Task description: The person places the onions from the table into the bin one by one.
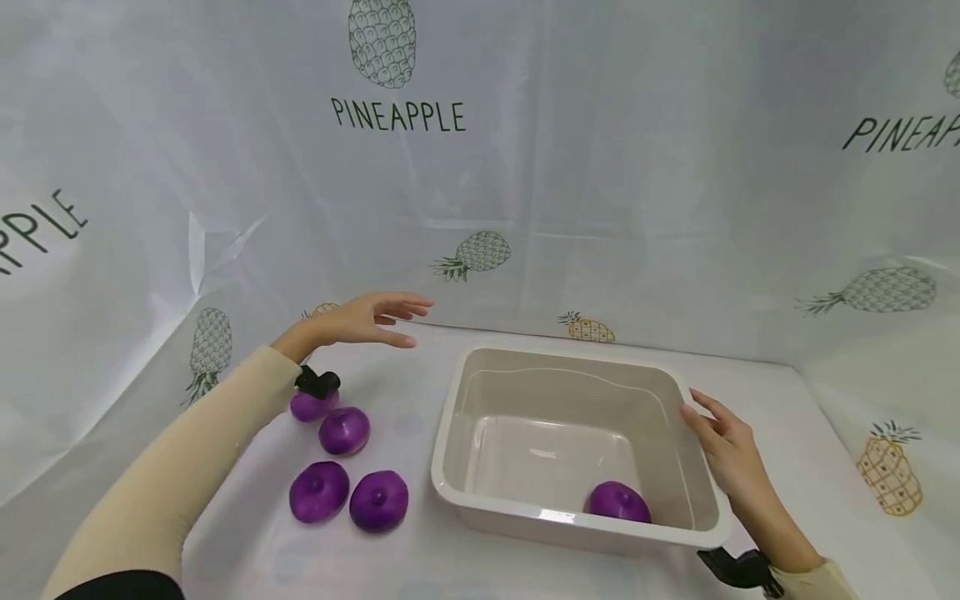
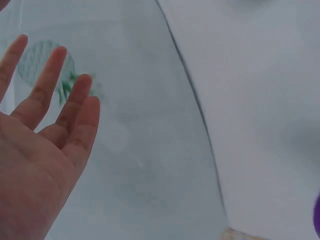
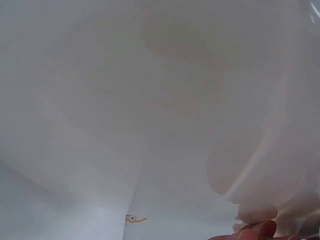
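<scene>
My left hand [image 1: 373, 321] hovers over the far left of the table with its fingers spread and holds nothing; the left wrist view shows its bare palm [image 2: 37, 170]. My right hand [image 1: 723, 446] grips the right rim of a beige plastic tub [image 1: 540, 500], thumb over the rim and fingers at the outer side. Inside the tub, at the near right, lies one purple onion-like ball [image 1: 618, 502]. Several more purple onion-like balls [image 1: 378, 501] lie left of the tub. The farthest of them [image 1: 313, 406] is partly hidden by the left wrist's black strap.
A white table [image 1: 420, 575] carries the tub and the balls. Behind it and at the sides hangs a pale sheet [image 1: 615, 183] printed with pineapples and lettering. The tub's pale outer wall [image 3: 165, 100] fills most of the right wrist view.
</scene>
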Demonstrator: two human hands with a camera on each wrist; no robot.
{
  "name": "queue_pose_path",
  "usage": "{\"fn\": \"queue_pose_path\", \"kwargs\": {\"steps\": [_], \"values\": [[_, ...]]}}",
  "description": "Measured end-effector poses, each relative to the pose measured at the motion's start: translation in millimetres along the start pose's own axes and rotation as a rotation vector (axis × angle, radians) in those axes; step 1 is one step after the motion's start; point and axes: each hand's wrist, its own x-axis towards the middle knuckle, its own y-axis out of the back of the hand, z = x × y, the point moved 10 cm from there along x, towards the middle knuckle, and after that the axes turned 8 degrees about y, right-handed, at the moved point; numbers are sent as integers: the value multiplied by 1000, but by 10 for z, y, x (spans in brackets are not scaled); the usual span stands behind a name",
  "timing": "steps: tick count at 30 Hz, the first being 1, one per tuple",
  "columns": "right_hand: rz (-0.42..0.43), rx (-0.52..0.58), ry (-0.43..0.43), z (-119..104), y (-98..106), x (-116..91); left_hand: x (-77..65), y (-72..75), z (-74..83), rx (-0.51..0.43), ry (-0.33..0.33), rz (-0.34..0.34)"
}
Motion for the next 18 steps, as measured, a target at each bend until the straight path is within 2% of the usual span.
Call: {"fn": "queue_pose_path", "kwargs": {"steps": [4,9,13,18], "values": [[-1,-2,7,-15,-4,-5,-210,219,-328,-39,67,89],[2,0,16,-39,-1,-6,-440,401,-646,-99,107,196],[4,1,18,-39,-4,-5,-624,471,-899,-128,148,269],[2,3,15,-27,-4,-4,-835,482,-1250,-164,203,363]]}}
